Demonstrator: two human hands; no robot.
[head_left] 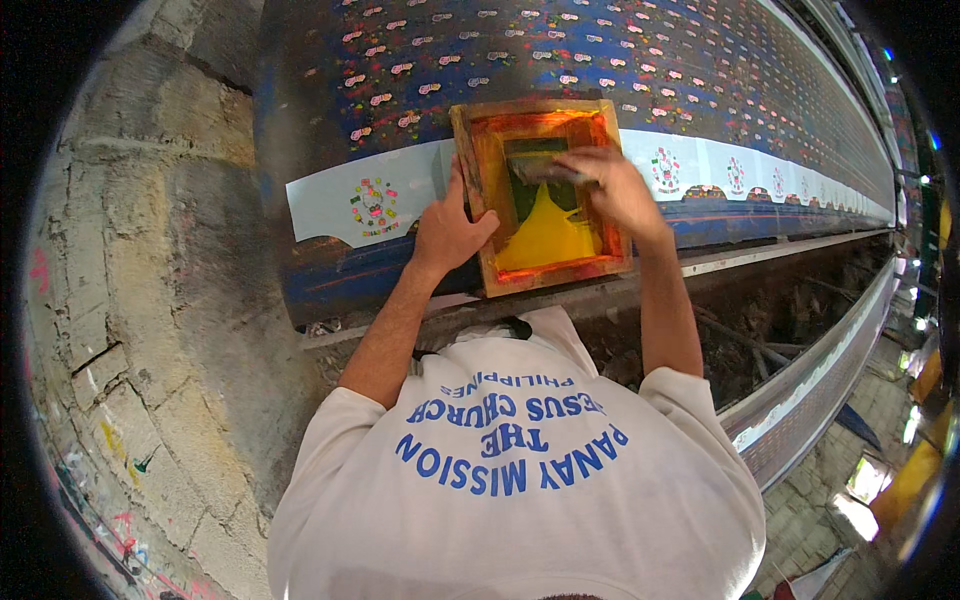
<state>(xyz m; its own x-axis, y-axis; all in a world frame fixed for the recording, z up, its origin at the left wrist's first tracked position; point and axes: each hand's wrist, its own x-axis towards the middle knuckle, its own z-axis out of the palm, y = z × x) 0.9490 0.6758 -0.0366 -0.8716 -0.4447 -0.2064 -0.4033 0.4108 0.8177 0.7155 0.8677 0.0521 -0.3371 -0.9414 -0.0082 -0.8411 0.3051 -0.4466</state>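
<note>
A wooden screen printing frame [548,282] with orange-stained inner edges lies over a row of pale blue cut pieces [320,205] with printed motifs. My left hand [450,233] grips the frame's left side, fingers up along the wood, thumb on its edge. In my right hand [615,190] is a squeegee [532,167], slightly blurred, held across the upper part of the mesh. Bright yellow ink [545,235] spreads below the blade. What lies directly beneath the screen is hidden.
A long dark printing table [440,50], speckled with paint and small printed motifs, runs off to the right. A metal rail [760,255] edges its near side, with debris below. A concrete wall [150,250] is on the left; another long table [810,360] sits at the right.
</note>
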